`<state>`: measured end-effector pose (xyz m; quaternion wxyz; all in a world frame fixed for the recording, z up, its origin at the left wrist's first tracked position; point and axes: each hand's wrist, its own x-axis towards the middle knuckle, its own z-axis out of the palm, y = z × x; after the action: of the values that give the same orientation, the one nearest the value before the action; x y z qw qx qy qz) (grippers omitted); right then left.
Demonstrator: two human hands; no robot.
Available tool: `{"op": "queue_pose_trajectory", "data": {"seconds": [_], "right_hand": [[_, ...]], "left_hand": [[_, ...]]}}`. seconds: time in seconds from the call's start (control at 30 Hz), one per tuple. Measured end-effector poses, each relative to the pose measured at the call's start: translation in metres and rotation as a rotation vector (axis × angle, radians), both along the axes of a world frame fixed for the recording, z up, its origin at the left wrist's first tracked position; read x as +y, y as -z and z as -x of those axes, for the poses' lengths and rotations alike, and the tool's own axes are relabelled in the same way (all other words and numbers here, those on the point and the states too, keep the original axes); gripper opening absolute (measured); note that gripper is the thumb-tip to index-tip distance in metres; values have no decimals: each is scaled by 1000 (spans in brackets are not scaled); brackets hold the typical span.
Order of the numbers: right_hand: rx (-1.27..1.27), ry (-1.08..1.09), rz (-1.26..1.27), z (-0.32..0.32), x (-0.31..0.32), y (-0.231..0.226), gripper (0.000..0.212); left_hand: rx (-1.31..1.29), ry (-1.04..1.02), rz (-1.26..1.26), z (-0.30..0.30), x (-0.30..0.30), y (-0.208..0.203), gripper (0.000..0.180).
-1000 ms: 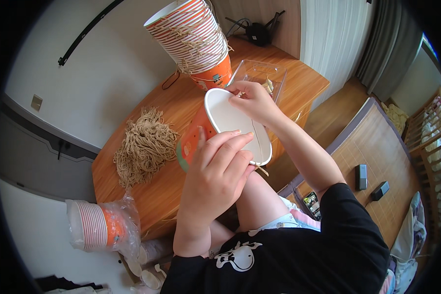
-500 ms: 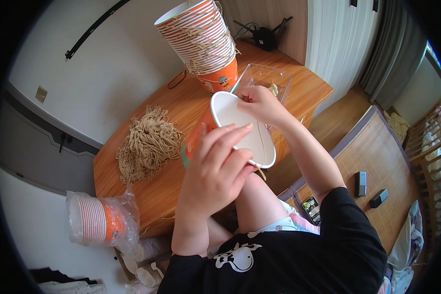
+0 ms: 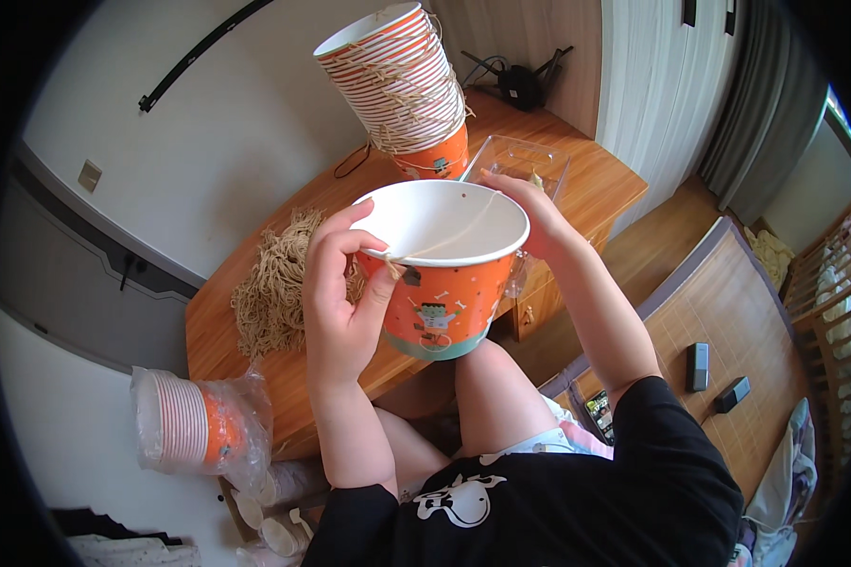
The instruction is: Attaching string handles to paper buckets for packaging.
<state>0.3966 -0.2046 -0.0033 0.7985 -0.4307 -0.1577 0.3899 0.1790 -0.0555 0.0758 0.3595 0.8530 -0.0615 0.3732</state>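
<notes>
An orange paper bucket with a white inside and a green base band is held upright above my lap. My left hand grips its left rim, fingers over the edge and thumb outside, by a knotted end of beige string. That string runs slackly across the mouth toward the right rim. My right hand holds the bucket's far right side, its fingers partly hidden behind the rim. Beyond stands a tall stack of like buckets with strings dangling from their rims. A tangled heap of beige string lies left of my left hand.
The wooden desk carries a clear plastic box and a black router. More nested buckets in clear plastic wrap are at the lower left. A phone lies on the mat to my right.
The bucket has turned from tilted sideways to upright, its printed side now facing me. My right hand has come from inside the mouth to the outer right side; my left hand shifted to the left rim.
</notes>
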Motion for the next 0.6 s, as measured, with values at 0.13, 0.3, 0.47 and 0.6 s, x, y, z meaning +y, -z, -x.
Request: {"op": "queue_pose_trajectory", "data": {"seconds": [0.13, 0.3, 0.47, 0.6], "right_hand": [[-83, -18, -39, -8, -2, 16, 31], [-132, 98, -25, -9, 3, 18, 22], [-465, 256, 117, -7, 0, 6, 22], [-783, 531, 473, 2, 1, -5, 37]], "left_hand": [[-19, -30, 93, -10, 0, 7, 19], [-109, -20, 111, -7, 3, 12, 22], [-115, -129, 3, 11, 10, 11, 23], [-19, -208, -144, 28, 2, 4, 21]]}}
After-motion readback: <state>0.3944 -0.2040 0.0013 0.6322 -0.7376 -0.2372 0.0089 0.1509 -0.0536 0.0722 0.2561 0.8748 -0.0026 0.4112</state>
